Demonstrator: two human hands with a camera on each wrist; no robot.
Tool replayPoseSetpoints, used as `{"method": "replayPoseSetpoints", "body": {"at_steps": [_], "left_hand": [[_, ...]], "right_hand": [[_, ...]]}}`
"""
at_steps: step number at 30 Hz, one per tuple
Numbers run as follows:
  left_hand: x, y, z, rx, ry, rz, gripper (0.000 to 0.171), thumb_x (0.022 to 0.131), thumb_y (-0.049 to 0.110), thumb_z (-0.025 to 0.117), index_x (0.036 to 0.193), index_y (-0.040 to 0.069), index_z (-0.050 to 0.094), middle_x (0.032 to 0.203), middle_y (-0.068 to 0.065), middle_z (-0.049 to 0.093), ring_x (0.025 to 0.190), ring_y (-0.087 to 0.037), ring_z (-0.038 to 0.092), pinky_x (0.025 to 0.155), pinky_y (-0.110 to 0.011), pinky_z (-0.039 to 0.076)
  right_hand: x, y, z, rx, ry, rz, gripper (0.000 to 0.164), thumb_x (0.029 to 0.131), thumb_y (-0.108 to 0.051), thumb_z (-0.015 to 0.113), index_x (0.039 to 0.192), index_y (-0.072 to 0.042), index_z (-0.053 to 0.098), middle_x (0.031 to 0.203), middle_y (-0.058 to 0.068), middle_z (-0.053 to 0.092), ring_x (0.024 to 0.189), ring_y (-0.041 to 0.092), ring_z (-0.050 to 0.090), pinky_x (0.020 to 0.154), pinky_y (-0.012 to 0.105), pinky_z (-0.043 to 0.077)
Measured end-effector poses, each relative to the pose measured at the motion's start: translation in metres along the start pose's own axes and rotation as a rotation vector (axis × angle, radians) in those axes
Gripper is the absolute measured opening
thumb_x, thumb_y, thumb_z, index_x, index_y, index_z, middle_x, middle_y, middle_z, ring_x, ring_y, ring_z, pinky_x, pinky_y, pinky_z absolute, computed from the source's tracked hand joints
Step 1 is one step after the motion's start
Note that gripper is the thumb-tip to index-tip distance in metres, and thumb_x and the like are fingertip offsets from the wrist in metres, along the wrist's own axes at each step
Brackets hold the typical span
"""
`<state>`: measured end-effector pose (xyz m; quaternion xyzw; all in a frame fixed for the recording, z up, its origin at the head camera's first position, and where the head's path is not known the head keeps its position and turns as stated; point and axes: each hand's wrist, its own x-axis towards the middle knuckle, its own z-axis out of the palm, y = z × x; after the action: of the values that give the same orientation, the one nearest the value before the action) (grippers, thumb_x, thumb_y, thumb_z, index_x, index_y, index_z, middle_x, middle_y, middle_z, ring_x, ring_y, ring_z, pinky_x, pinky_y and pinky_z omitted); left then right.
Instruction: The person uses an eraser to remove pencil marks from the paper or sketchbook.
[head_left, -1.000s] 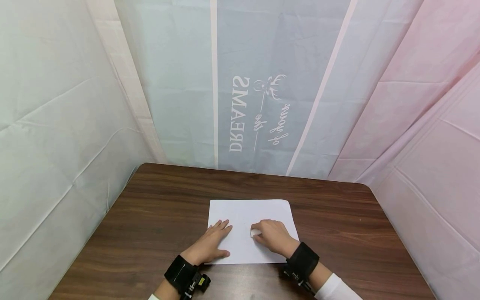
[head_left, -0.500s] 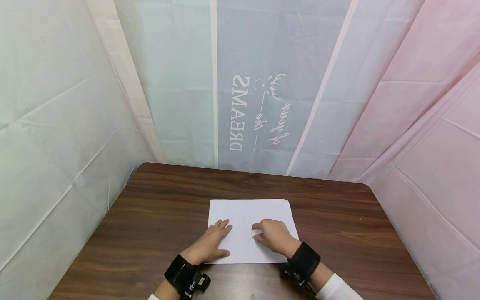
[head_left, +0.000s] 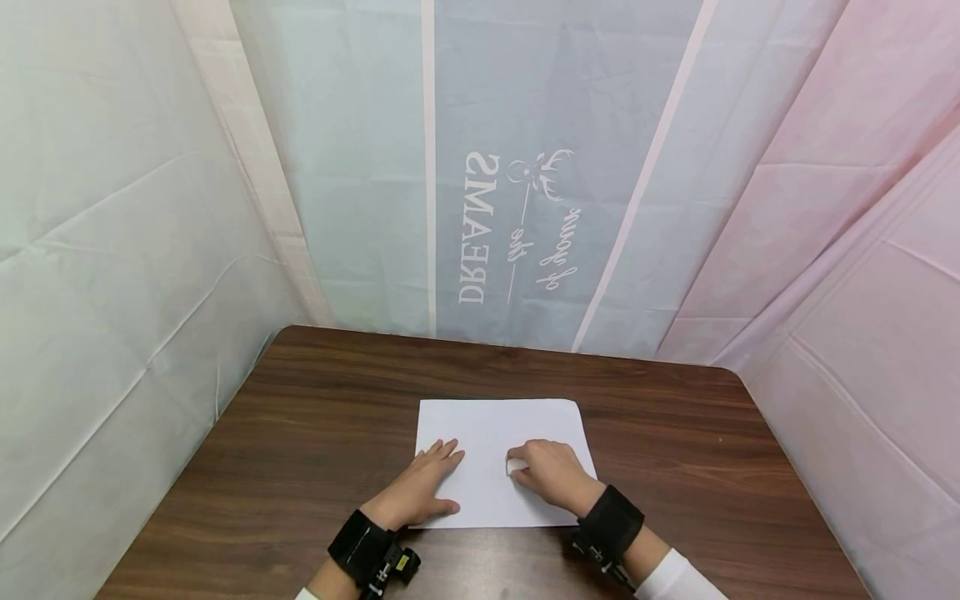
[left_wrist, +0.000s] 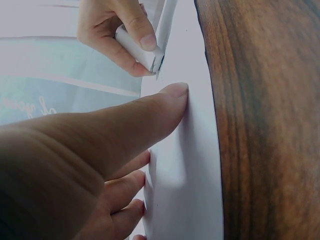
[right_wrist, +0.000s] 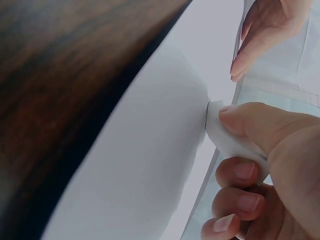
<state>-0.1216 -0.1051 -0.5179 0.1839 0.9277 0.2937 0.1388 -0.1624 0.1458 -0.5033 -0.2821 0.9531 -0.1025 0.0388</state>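
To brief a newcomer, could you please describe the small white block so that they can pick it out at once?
On the brown table lies a white sheet of paper. Over its right half, the right hand pinches the small white block. Unlike the flat sheet, it is thick, with a dark edge at the end facing the paper.

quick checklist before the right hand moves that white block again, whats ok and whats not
1. Left hand resting on the paper, fingers spread: ok.
2. White block gripped between the right hand's thumb and fingers: ok.
3. Paper lying wholly on the table: ok.
4. Left hand clear of the block: ok, bare paper lies between them.
5. Block's pressure on the paper: cannot tell.
6. Paper free of marks: cannot tell, tiny specks are too small to identify.
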Motion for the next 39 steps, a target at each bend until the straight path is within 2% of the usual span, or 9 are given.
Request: {"method": "replayPoseSetpoints", "body": {"at_steps": [12,21,39], "left_hand": [[-0.0015,0.0017,-0.0008,-0.002,-0.006,0.01,0.078,0.08,0.022,0.086,0.146,0.0,0.051,0.161,-0.022,0.038,0.152,-0.042,0.032,0.122,-0.061,0.028],[-0.0005,-0.0007,0.0005,-0.007,-0.004,0.014,0.078,0.08,0.021,0.085,0.146,0.0,0.051,0.161,-0.021,0.038,0.152,-0.043,0.031,0.122,-0.061,0.027],[-0.0007,-0.0008,-0.0001,0.001,-0.008,0.005,0.078,0.081,0.022,0.085,0.147,0.001,0.05,0.161,-0.02,0.038,0.152,-0.042,0.031,0.123,-0.06,0.027]], "right_hand": [[-0.0018,0.0007,-0.0009,0.005,0.011,-0.002,0.017,0.087,-0.02,0.077,0.105,-0.019,0.079,0.099,0.001,0.078,0.087,0.015,0.072,0.059,0.026,0.052],[-0.0036,0.0008,-0.0019,0.006,0.013,0.003,0.019,0.087,-0.02,0.077,0.105,-0.017,0.079,0.097,0.002,0.078,0.08,0.012,0.069,0.058,0.026,0.05],[-0.0072,0.0051,-0.004,0.002,0.014,0.016,0.016,0.086,-0.021,0.078,0.102,-0.019,0.079,0.095,0.001,0.078,0.08,0.011,0.069,0.059,0.027,0.051]]}}
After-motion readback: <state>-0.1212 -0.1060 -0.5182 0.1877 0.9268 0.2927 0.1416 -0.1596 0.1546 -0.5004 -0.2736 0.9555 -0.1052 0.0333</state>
